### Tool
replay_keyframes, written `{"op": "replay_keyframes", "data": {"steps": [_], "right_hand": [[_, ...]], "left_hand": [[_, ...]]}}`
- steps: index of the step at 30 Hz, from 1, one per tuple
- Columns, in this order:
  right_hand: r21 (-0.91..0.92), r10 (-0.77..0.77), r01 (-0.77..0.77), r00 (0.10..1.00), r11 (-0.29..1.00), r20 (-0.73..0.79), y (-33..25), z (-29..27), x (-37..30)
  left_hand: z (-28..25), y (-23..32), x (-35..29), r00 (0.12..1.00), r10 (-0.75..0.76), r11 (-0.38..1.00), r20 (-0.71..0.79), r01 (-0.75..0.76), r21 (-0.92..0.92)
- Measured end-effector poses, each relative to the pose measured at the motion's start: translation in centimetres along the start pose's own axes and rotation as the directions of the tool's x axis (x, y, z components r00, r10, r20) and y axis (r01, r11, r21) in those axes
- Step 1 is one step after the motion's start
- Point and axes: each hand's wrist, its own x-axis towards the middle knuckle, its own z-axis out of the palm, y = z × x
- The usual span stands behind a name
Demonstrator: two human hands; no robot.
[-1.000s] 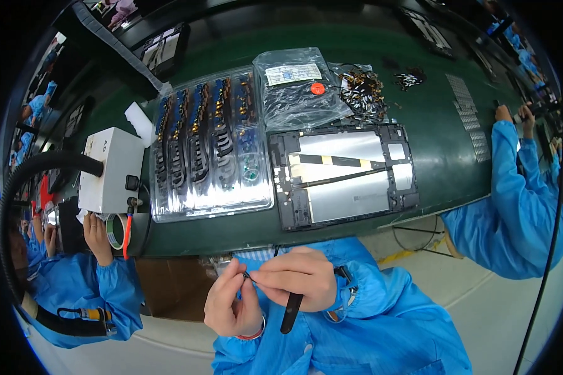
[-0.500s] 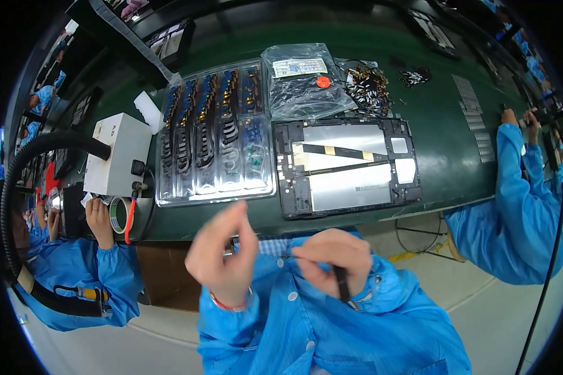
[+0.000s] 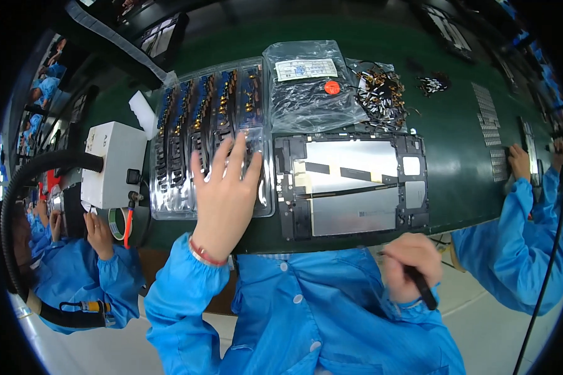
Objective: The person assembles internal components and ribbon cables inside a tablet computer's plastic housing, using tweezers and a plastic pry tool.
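My left hand (image 3: 226,194) reaches over the clear plastic tray (image 3: 268,203), fingers spread and holding nothing visible. The tray's columns hold small blue-and-gold flex parts (image 3: 202,103) and dark curved strips (image 3: 176,159); my hand hides part of it. Whether my fingertips touch the parts I cannot tell. At the bench's front edge, my right hand (image 3: 413,265) is closed round a slim black hand tool (image 3: 424,290), its far end blurred. Between my hands, beyond the edge, lies an opened tablet (image 3: 353,215) with silver battery panels and dark strips across them.
A clear bag (image 3: 306,103) with a white label and a pile of small metal parts (image 3: 381,94) lie behind the tablet. Left of the tray stand a white box (image 3: 112,165) with a black hose (image 3: 37,165) and a tape roll (image 3: 117,224). Co-workers sit on both sides.
My left hand has moved forward from in front of my chest to over the tray, its fingers opening out. My right hand has shifted right with the black tool. The view has shifted slightly.
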Motion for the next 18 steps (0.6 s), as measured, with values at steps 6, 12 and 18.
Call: {"op": "replay_keyframes", "data": {"steps": [6,12,18], "right_hand": [[-0.460,0.141,-0.061,0.980,0.886,0.141,1.6,-3.8,5.9],[-0.537,-0.159,0.349,0.916,0.768,0.367,8.9,0.0,10.5],[-0.574,-0.202,0.510,0.833,0.640,0.515,9.9,1.2,9.8]], "left_hand": [[-4.6,2.1,2.5,0.995,-0.066,0.990,0.077,0.075,-0.116],[0.1,6.0,7.3,0.994,0.098,0.737,-0.058,-0.111,-0.667],[1.9,5.9,7.4,0.996,0.089,0.565,0.005,-0.047,-0.823]]}}
